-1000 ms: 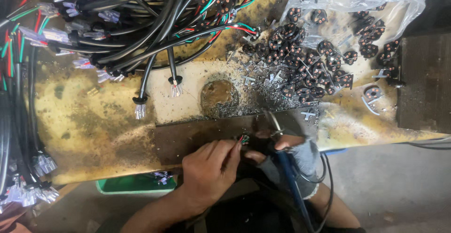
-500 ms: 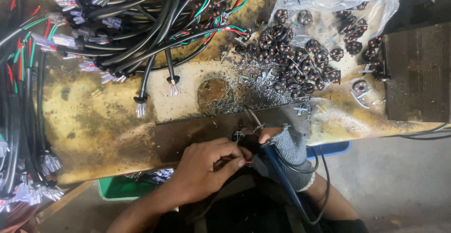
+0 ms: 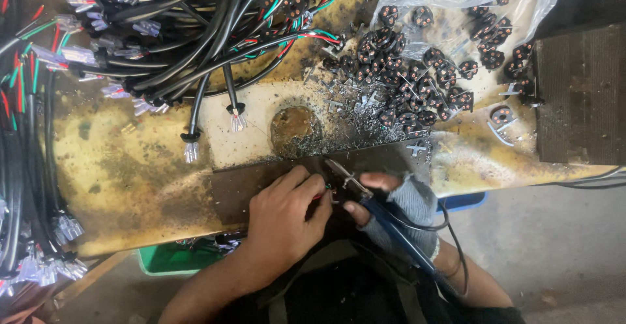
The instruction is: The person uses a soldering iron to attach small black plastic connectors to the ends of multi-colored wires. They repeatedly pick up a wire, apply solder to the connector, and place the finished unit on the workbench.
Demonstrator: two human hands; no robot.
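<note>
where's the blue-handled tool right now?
In the head view the blue-handled tool sits low and just right of centre, held in the gloved right hand at the bench's near edge, its metal tip pointing up-left beside the left hand.

My left hand point(image 3: 283, 216) covers the small piece it pinches; I can't identify it. The cable bundle point(image 3: 163, 43) runs off the far and left edges.
</note>
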